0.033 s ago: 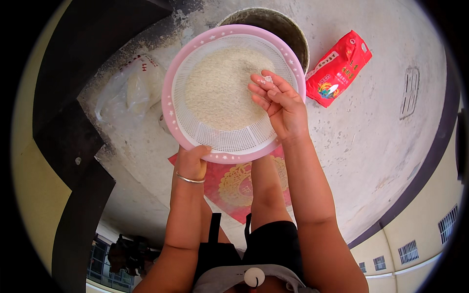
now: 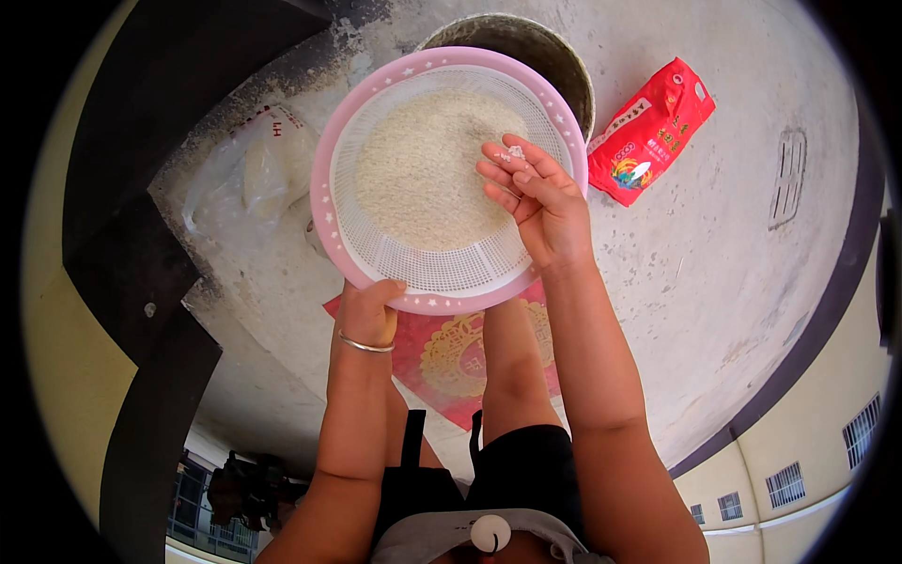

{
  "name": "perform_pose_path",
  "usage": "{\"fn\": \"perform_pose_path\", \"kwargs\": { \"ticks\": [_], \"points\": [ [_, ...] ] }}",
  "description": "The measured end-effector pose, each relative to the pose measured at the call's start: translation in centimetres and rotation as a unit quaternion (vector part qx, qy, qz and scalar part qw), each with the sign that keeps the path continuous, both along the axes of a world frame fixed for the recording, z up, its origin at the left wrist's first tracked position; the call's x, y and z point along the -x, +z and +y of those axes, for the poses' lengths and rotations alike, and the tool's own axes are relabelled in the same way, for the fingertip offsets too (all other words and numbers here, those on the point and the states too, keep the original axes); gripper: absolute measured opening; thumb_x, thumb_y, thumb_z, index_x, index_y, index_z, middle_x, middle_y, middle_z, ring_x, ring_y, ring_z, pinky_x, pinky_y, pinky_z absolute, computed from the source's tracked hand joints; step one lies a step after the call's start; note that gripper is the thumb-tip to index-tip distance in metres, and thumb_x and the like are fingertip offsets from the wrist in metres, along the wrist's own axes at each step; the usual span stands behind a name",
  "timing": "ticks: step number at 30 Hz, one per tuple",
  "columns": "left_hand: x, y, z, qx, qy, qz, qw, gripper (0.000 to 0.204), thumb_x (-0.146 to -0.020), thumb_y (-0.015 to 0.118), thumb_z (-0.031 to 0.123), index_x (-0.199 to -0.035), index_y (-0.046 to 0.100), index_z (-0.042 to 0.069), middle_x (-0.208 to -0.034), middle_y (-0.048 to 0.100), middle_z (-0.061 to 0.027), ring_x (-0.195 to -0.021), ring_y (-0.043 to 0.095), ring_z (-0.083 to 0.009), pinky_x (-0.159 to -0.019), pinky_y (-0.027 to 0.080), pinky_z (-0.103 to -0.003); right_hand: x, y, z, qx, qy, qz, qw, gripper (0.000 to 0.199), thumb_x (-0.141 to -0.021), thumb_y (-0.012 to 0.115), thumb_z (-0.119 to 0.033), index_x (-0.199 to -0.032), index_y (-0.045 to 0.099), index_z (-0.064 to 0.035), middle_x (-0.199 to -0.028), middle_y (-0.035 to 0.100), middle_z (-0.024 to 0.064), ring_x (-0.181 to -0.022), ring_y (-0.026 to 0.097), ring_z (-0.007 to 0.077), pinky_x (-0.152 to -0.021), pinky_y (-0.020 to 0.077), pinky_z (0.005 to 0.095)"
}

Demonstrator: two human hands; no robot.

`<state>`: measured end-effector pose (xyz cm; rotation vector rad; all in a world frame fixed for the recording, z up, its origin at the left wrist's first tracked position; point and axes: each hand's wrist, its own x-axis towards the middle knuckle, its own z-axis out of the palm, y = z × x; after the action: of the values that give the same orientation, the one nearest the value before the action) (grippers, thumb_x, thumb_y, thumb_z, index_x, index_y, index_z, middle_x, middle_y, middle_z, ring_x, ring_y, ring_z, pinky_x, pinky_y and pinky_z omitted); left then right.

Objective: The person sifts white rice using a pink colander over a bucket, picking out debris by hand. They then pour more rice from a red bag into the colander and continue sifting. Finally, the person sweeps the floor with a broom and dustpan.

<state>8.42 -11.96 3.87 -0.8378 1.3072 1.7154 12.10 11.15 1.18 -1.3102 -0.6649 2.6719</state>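
A round pink-rimmed sieve point(image 2: 326, 202) with white mesh and star marks holds a broad layer of white rice point(image 2: 423, 179). My left hand point(image 2: 371, 310) grips its near-left rim, thumb over the top and the other fingers hidden underneath. Above the right side of the sieve, my right hand point(image 2: 545, 202) is turned palm up with fingers loosely curled. A small pinch of white grains point(image 2: 513, 153) rests on its fingertips, and the thumb lies close to the fingers.
Behind the sieve stands a round bucket point(image 2: 583, 80), partly covered by it. A red printed bag point(image 2: 653, 132) lies on the concrete floor to the right. On the left is a clear plastic bag point(image 2: 249, 179). A red and gold mat point(image 2: 451, 362) lies below the sieve.
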Motion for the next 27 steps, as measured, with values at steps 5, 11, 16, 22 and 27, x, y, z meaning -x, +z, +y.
{"fn": "perform_pose_path", "kwargs": {
  "ticks": [5,11,16,22,27],
  "points": [
    [-0.1,-0.1,-0.1,-0.007,0.005,0.004,1.0,0.072,-0.061,0.048,-0.008,-0.132,0.036,0.0,-0.119,0.05,-0.0119,-0.114,0.049,-0.0275,-0.097,0.04,-0.037,0.3,-0.1,-0.4,-0.021,0.009,-0.037,0.999,0.033,-0.089,0.052,-0.002,-0.121,0.049,0.0066,-0.112,0.061,0.0215,-0.096,0.065,0.0252,-0.075,0.0564,0.0283],
    [-0.6,-0.9,-0.9,-0.01,-0.004,0.006,1.0,0.076,-0.059,0.048,-0.009,-0.133,0.035,0.0,-0.122,0.049,-0.0118,-0.117,0.047,-0.0276,-0.099,0.039,-0.036,0.4,-0.2,-1.0,-0.059,0.03,-0.086,0.994,0.033,-0.087,0.055,-0.002,-0.119,0.05,0.0067,-0.103,0.065,0.0189,-0.093,0.066,0.0221,-0.072,0.0549,0.0252],
    [-1.0,-1.7,-2.0,-0.021,-0.007,0.016,1.0,0.078,-0.057,0.049,-0.009,-0.133,0.035,0.0,-0.123,0.048,-0.0112,-0.117,0.047,-0.0276,-0.1,0.037,-0.035,-0.2,0.0,-2.6,-0.403,0.191,-0.169,0.879,0.036,-0.086,0.055,-0.002,-0.121,0.051,0.001,-0.099,0.068,0.0113,-0.093,0.066,0.0171,-0.077,0.0526,0.0301],
    [-1.6,-2.3,-2.3,-0.002,0.003,0.039,0.999,0.078,-0.057,0.051,-0.007,-0.133,0.035,0.0,-0.123,0.048,-0.011,-0.117,0.046,-0.0274,-0.099,0.038,-0.034,-1.0,0.4,-2.2,-0.737,0.325,-0.156,0.571,0.032,-0.085,0.052,-0.001,-0.116,0.055,-0.0022,-0.089,0.068,0.0137,-0.085,0.067,0.0206,-0.076,0.0511,0.0322],
    [-1.7,-2.7,-3.2,-0.018,0.002,0.049,0.999,0.066,-0.064,0.049,-0.008,-0.13,0.04,-0.001,-0.124,0.051,-0.012,-0.117,0.049,-0.0281,-0.099,0.039,-0.039,-1.4,1.9,-1.2,-0.408,0.183,-0.168,0.879,0.019,-0.092,0.045,-0.004,-0.105,0.059,0.0013,-0.079,0.065,0.0095,-0.063,0.062,0.0133,-0.056,0.0462,0.0242]
  ]
}}
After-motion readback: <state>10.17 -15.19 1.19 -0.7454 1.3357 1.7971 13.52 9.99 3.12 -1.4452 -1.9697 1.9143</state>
